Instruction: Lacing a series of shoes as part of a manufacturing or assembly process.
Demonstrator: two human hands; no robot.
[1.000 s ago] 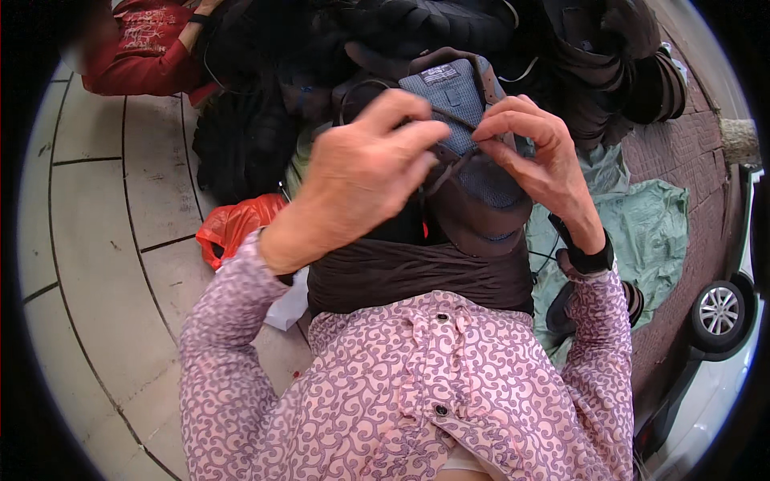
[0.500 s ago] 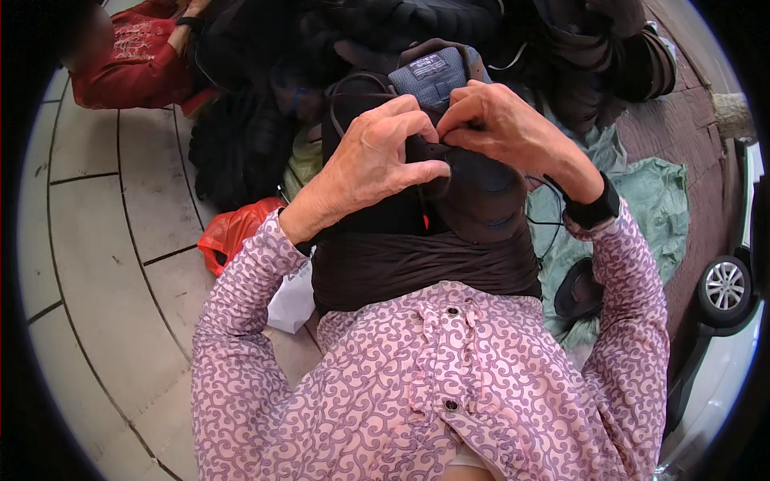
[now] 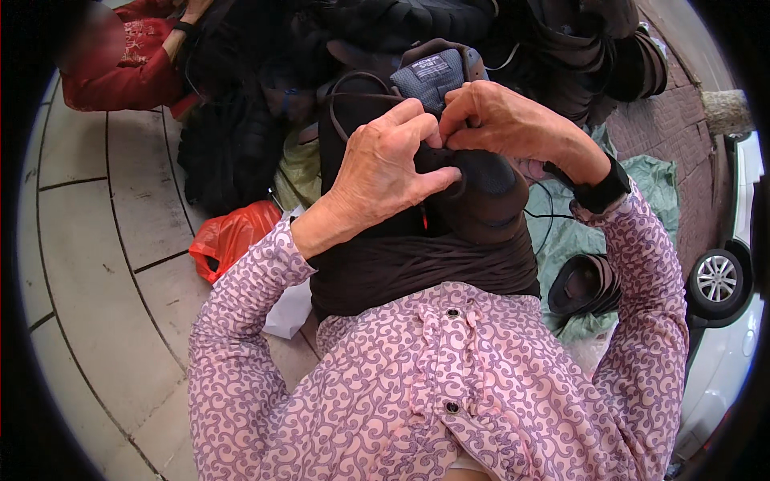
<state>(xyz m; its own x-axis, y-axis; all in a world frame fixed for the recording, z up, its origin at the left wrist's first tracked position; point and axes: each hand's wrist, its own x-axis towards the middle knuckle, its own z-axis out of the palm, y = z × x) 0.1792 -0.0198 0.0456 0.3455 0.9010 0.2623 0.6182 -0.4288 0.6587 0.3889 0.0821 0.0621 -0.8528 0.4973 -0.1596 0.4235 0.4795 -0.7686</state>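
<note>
Because both hands meet over the shoe (image 3: 489,204), its middle part is mostly hidden. It lies on the person's dark lap cloth (image 3: 417,276), with the rounded toe towards the body. At the left hand (image 3: 385,164), the thumb stands apart from the bent fingers, whose tips are covered, so I cannot tell if they are clamped on anything. The fingers of the right hand (image 3: 509,120) are bent down close together at the lacing area; whether they pinch something, I also cannot tell. On the left side, a thin lace (image 3: 343,108) makes a curved loop.

A crinkled red plastic bag (image 3: 237,240) sits on the floor tiles (image 3: 88,264); its dark opening hides the contents. The shoe's tongue (image 3: 429,74) is blue-grey textured fabric, the lap cloth is gathered in folds, and the green sheet (image 3: 654,196) is wrinkled.
</note>
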